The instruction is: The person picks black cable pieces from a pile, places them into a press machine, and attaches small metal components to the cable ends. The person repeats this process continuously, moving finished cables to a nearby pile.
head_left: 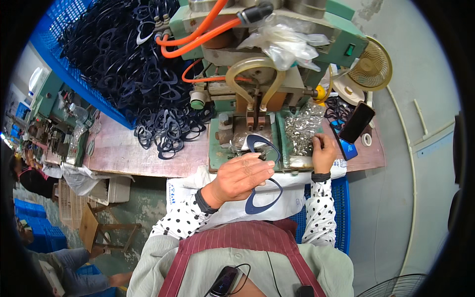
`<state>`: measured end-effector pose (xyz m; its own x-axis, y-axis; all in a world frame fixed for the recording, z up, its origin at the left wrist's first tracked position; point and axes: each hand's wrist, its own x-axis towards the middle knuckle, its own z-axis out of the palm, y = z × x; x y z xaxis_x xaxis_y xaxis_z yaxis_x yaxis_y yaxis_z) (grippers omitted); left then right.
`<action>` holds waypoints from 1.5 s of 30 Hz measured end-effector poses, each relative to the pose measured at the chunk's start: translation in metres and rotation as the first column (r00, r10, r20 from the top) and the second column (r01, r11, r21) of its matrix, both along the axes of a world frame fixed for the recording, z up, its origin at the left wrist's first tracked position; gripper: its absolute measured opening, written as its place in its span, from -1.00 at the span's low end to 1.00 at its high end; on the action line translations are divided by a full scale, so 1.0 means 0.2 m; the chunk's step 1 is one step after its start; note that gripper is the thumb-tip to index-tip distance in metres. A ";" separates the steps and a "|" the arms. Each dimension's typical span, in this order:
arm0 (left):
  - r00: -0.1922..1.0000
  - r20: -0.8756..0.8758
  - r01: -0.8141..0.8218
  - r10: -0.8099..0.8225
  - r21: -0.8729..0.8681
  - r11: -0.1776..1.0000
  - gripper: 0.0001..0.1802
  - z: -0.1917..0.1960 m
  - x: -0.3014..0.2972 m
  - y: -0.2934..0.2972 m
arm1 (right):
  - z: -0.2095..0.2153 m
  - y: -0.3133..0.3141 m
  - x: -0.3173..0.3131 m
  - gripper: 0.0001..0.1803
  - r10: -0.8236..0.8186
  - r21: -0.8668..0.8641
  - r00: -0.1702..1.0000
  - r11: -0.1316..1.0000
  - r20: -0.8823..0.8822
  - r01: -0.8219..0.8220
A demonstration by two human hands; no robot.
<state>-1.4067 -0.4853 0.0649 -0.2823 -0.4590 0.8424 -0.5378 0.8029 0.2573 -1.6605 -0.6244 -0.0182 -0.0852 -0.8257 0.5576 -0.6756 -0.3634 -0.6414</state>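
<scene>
My left hand (242,178), palm down with fingers pressed together, holds a dark blue piece of flat loops in front of the green press (215,148). One loop (262,204) shows below the hand; another (253,140) reaches up under the press's copper-coloured tips (256,123). The part under my fingers is hidden. At the right, my right hand (324,153) is closed at the edge of a green tray of small shiny metal pieces (302,131). What its fingertips hold, if anything, I cannot make out.
A blue basket (81,81) heaped with dark blue loops (114,59) stands at the left; more loops (168,131) lie on the table. Orange hoses (198,34) cross the press. A phone (357,123), tape roll (366,139) and fan (371,64) are right. Another blue basket (341,208) sits below.
</scene>
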 end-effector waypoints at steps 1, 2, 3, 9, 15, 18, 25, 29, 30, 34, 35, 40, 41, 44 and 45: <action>1.000 0.003 -0.007 0.007 0.003 1.000 -0.67 0.00 0.00 0.00 | 0.01 0.01 0.01 -0.92 0.018 -0.013 0.999 1.000 0.045 -0.017; 1.000 0.007 -0.014 0.014 0.006 1.000 -0.67 0.00 0.00 0.01 | 0.03 0.02 0.02 -0.92 0.025 -0.050 0.999 0.998 0.025 -0.024; 1.000 0.008 -0.015 0.015 0.000 1.000 -0.67 0.00 0.00 0.00 | 0.05 0.02 0.03 -0.92 0.027 -0.096 1.000 0.995 0.004 -0.027; 1.000 -0.007 -0.002 0.002 0.005 1.000 -0.68 -0.01 0.00 -0.01 | -0.03 0.06 0.10 -0.94 0.093 -0.090 0.993 0.992 0.076 -0.086; 1.000 -0.008 -0.004 0.004 -0.004 1.000 -0.69 -0.04 0.01 0.00 | -0.03 0.06 0.11 -0.94 0.139 -0.055 0.988 0.989 0.064 -0.135; 1.000 0.003 0.014 -0.014 0.023 1.000 -0.66 -0.05 0.01 0.01 | -0.05 0.03 0.09 -0.91 0.162 -0.114 0.987 0.980 -0.022 -0.164; 0.982 0.043 -0.187 0.186 0.022 0.982 -0.67 -0.15 0.08 0.10 | -0.05 0.05 0.05 -0.87 0.145 -0.104 0.985 0.983 -0.096 -0.155; 0.962 0.045 -0.267 0.270 -0.057 0.962 -0.67 -0.11 0.09 0.11 | -0.03 0.05 0.09 -0.84 0.157 -0.140 0.985 0.976 -0.074 -0.166; 0.963 0.057 -0.262 0.265 -0.055 0.964 -0.67 -0.10 0.07 0.11 | -0.03 0.05 0.10 -0.84 0.170 -0.075 0.986 0.983 -0.001 -0.169; 0.968 0.082 -0.237 0.238 -0.027 0.971 -0.65 -0.10 0.02 0.11 | 0.02 0.06 0.14 -0.84 0.212 0.124 0.938 0.959 0.275 -0.253; 0.969 0.084 -0.231 0.231 -0.015 0.973 -0.64 -0.10 0.02 0.11 | 0.04 0.07 0.16 -0.84 0.239 0.139 0.903 0.942 0.358 -0.305; 0.968 0.072 -0.245 0.242 0.034 0.969 -0.64 -0.09 0.00 0.14 | 0.28 0.13 0.28 -0.85 0.318 0.172 0.768 0.860 0.556 -0.480; 0.968 0.065 -0.246 0.244 0.036 0.969 -0.64 -0.10 0.00 0.15 | 0.31 0.14 0.30 -0.84 0.339 0.151 0.720 0.840 0.605 -0.522; 0.966 0.069 -0.254 0.250 0.042 0.966 -0.65 -0.10 -0.01 0.16 | 0.43 0.19 0.39 -0.77 0.433 0.109 0.683 0.794 0.588 -0.597; 0.966 0.072 -0.253 0.250 0.042 0.967 -0.65 -0.09 -0.01 0.16 | 0.48 0.22 0.42 -0.74 0.460 0.093 0.678 0.785 0.574 -0.612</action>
<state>-1.4095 -0.4543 0.0468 -0.2064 -0.5635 0.7999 -0.7376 0.6267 0.2512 -1.5760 -0.5806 0.0787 0.2200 -0.9187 0.3279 0.0261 -0.3305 -0.9434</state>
